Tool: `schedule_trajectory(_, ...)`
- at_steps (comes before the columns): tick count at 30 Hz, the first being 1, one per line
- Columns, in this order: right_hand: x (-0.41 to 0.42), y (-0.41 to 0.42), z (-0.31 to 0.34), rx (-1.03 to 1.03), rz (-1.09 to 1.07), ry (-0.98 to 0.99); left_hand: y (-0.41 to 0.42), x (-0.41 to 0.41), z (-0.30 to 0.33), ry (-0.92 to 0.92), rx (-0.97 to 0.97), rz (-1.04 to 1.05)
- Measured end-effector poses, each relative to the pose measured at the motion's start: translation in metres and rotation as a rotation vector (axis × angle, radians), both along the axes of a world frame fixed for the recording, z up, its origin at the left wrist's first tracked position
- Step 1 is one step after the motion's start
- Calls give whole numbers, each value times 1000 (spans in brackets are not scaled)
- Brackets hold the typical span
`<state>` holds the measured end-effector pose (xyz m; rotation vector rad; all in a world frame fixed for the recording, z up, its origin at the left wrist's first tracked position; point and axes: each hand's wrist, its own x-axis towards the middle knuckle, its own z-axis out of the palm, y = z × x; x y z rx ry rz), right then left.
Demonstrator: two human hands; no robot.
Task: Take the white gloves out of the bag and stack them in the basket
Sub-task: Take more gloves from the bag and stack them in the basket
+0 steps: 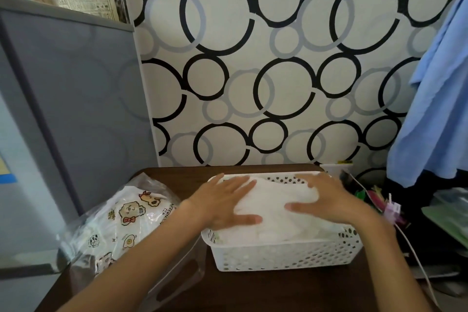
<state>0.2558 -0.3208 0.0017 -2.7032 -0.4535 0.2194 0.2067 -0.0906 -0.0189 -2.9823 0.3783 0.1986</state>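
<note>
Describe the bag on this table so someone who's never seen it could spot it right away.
Start at the dark wooden table against the wall with the circle pattern. The bag lies on the table's left side, beside the white basket where the left hand and right hand press on white gloves. It is clear crinkly plastic printed with cartoon bears.

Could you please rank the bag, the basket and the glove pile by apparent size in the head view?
1. Basket
2. Bag, close to the basket, so unsure
3. Glove pile, partly hidden by hands
</note>
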Motion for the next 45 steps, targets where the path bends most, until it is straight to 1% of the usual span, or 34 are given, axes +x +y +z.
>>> schedule_trajectory(1, 0, 3, -6, -148, 5, 54, 0, 1, -5, 27, 17, 30)
schedule_trajectory(2, 0, 5, -10, -240, -6, 94, -1, 1, -10, 56, 32, 59)
schedule_trajectory(3, 1, 5, -13, -283, -20, 120, -2, 1, -14, 78, 47, 77)
schedule_trajectory(5, 2, 3, -16, -292, -27, 143, -3, 0, -16, 89, 33, 89)
schedule_trajectory(6, 2, 2, -15, -278, -32, 149, -4, -2, -13, 78, -13, 90)
schedule_trajectory(8, 0, 1, -8, -213, -41, 112, -2, -9, -3, 6, -179, 119)
schedule_trajectory(10, -6, 2, 5, -128, -32, -20, 11, -28, 11, -168, -384, 201)
schedule_trajectory(11, -12, 3, 12, -75, -13, -103, 21, -41, 16, -277, -448, 254)
schedule_trajectory(12, -21, 8, 20, 0, 17, -161, 34, -58, 19, -373, -468, 306)
schedule_trajectory(13, -31, 13, 26, 81, 54, -189, 46, -76, 19, -437, -455, 347)
schedule_trajectory(14, -44, 20, 31, 154, 101, -194, 57, -94, 18, -448, -428, 382)
schedule_trajectory(15, -59, 30, 35, 199, 160, -194, 66, -114, 14, -397, -397, 418)
schedule_trajectory(17, -89, 56, 35, 225, 285, -180, 73, -147, -2, -237, -299, 473)
schedule_trajectory(18, -102, 70, 30, 227, 346, -147, 76, -156, -13, -201, -246, 492)
schedule_trajectory(19, -116, 85, 23, 219, 405, -108, 79, -164, -23, -221, -226, 512)
schedule_trajectory(21, -138, 115, 1, 177, 500, -57, 84, -170, -36, -341, -277, 577)
schedule_trajectory(23, -152, 138, -23, 149, 507, -39, 89, -166, -43, -472, -327, 655)
schedule_trajectory(26, -164, 160, -48, 114, 474, -131, 91, -162, -48, -517, -375, 691)
schedule_trajectory(28, -167, 164, -59, 95, 474, -223, 90, -165, -45, -572, -500, 692)
schedule_trajectory(29, -167, 163, -64, 79, 482, -255, 91, -167, -42, -640, -602, 701)
schedule_trajectory(31, -168, 160, -69, 45, 504, -295, 92, -169, -31, -834, -781, 754)
schedule_trajectory(32, -168, 159, -70, 37, 521, -318, 93, -171, -27, -897, -834, 779)
schedule_trajectory(33, -168, 157, -70, 36, 536, -341, 94, -171, -24, -915, -842, 781)
schedule_trajectory(34, -168, 156, -68, 41, 550, -354, 94, -171, -24, -898, -811, 761)
schedule_trajectory(36, -166, 155, -61, 63, 556, -364, 94, -168, -24, -827, -756, 651)
schedule_trajectory(38, -164, 156, -55, 104, 516, -343, 93, -166, -16, -683, -800, 615)
schedule_trajectory(40, -159, 164, -51, 153, 438, -311, 95, -163, -11, -455, -782, 703)
schedule_trajectory(41, -157, 170, -50, 173, 387, -293, 97, -159, -10, -387, -811, 744)
schedule_trajectory(43, -151, 184, -47, 165, 296, -216, 100, -156, -6, -381, -898, 830)
schedule_trajectory(45, -146, 199, -44, 142, 215, -97, 102, -154, -7, -369, -902, 870)
